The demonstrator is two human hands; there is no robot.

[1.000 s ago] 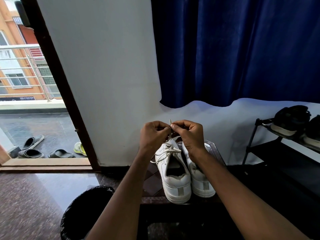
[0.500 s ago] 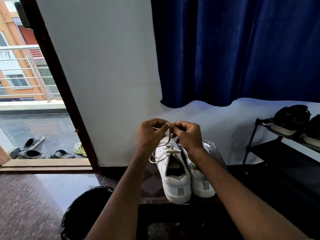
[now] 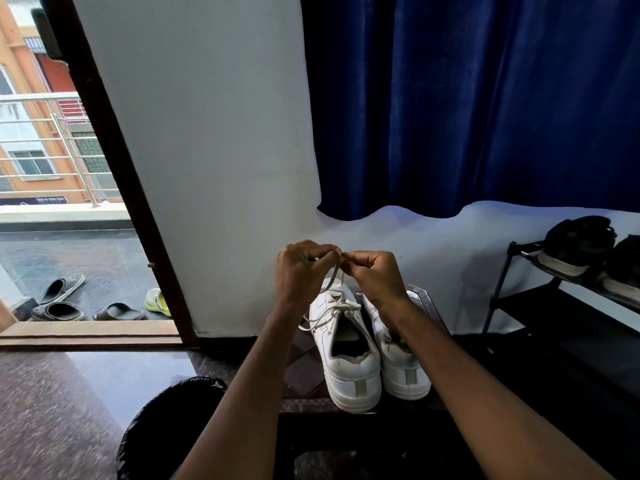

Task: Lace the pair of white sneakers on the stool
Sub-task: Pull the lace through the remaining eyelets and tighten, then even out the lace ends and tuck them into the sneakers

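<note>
Your two hands meet above the toe end of the left sneaker [image 3: 346, 344], and the lace [image 3: 334, 277] rises from its eyelets straight up into the gap between your knuckles — that upward line is what the next pull or cross turns on. Your left hand [image 3: 303, 271] has its fingers curled in with thumb and forefinger pinching one strand; your right hand [image 3: 372, 275] pinches the other end the same way, the fingertips of both almost touching. Below them the lace already crosses in the upper eyelets, and a loose loop hangs off the shoe's left side. Both sneakers run lengthwise away from you, heels nearest, toes toward the wall, so any tightening draws back along that axis toward you. The right sneaker [image 3: 398, 362] sits touching its mate, partly under your right forearm; whether it is laced cannot be told. The pair stands on the stool [image 3: 301, 372], a dark checked top against a white wall — with a blue curtain [image 3: 485, 98] above, a shoe rack [image 3: 554, 299] to your right, a black-lined bin [image 3: 166, 427] at your left elbow, and sandals [image 3: 62, 299] beyond the open doorway.
</note>
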